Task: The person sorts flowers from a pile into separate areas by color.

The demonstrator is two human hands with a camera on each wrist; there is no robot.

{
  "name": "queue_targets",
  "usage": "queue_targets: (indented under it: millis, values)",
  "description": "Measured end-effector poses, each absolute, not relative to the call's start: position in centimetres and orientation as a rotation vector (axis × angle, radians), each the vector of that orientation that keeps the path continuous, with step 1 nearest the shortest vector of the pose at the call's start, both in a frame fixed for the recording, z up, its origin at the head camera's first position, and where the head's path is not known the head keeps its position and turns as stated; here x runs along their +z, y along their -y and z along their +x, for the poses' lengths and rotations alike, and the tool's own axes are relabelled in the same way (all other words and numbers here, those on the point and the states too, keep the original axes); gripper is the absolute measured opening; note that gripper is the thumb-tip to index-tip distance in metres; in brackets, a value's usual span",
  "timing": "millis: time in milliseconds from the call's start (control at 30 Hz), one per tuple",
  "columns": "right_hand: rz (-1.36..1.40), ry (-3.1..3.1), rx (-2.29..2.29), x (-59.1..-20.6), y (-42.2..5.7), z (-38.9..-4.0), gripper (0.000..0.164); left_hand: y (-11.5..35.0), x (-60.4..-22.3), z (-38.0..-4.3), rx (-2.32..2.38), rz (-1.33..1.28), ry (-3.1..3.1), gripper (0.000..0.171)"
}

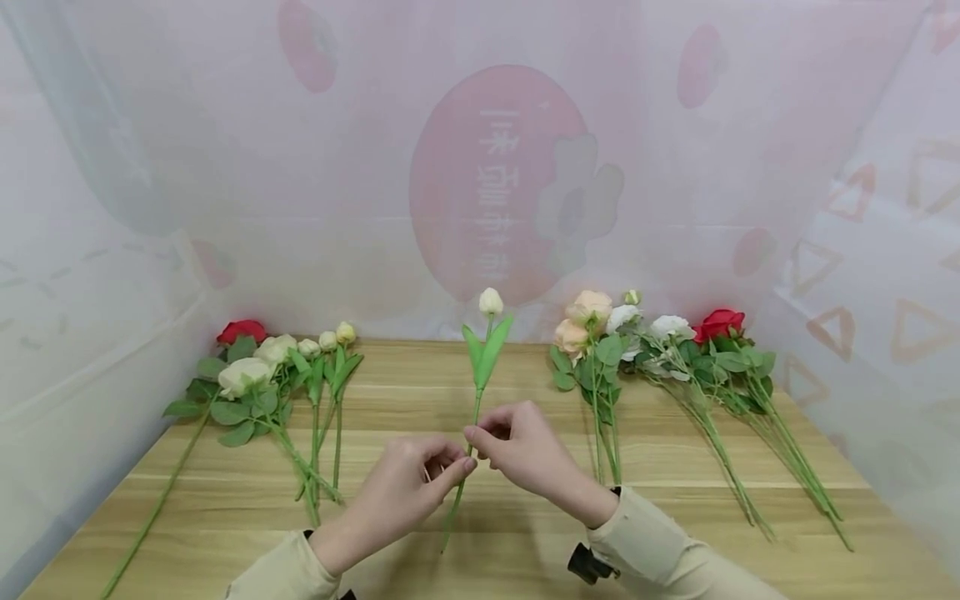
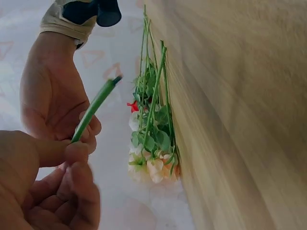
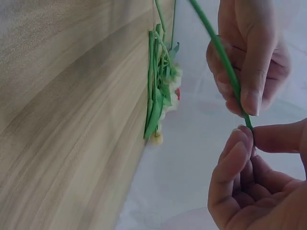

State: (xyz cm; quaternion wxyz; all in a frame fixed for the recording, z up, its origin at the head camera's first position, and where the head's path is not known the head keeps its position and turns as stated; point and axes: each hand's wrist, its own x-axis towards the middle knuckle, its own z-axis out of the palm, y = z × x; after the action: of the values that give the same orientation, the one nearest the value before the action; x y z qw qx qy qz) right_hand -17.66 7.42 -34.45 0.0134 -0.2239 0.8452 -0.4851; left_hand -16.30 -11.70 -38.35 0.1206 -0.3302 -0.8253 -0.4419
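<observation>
A white artificial tulip [image 1: 491,302] with two green leaves stands nearly upright above the middle of the table, bloom at the top. My left hand [image 1: 408,483] pinches its green stem [image 2: 96,109] between thumb and forefinger, low down. Just above that, my right hand [image 1: 536,454] pinches the same stem with thumb and fingertips. The stem's lower end sticks out below the left hand, its dark tip showing in the left wrist view. In the right wrist view both pinches sit close together along the stem.
On the left of the wooden table [image 1: 405,367] lie a red rose [image 1: 242,332], cream roses [image 1: 247,375] and several pale tulips [image 1: 327,340]. To the right lie peach roses [image 1: 588,310], white flowers [image 1: 672,327] and another red rose [image 1: 720,323]. A printed cloth [image 1: 360,167] hangs behind.
</observation>
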Motion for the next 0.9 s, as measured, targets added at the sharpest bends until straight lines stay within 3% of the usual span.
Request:
queue_targets:
  millis: [167,367,567,900]
  values:
    - [-0.656,-2.720,-1.447,-34.4,-7.4,-18.8,0.024,11.8,-38.2,-16.3,-1.136,-0.970,2.513,0.015]
    - [-0.512,-2.852,-1.251,-35.0,-8.3,-22.7,0.037,12.6,-37.9,-16.6,-1.001,-0.953,2.655,0.014]
    - [-0.430,-2.831,-1.042,-36.1,-9.4,-25.8,0.038,13.3,-37.7,-16.7,-0.926,-0.942,2.766,0.014]
    - [-0.367,-2.866,-0.606,-36.8,-9.0,-26.6,0.039,13.7,-37.2,-16.7,-0.853,-0.978,2.794,0.015]
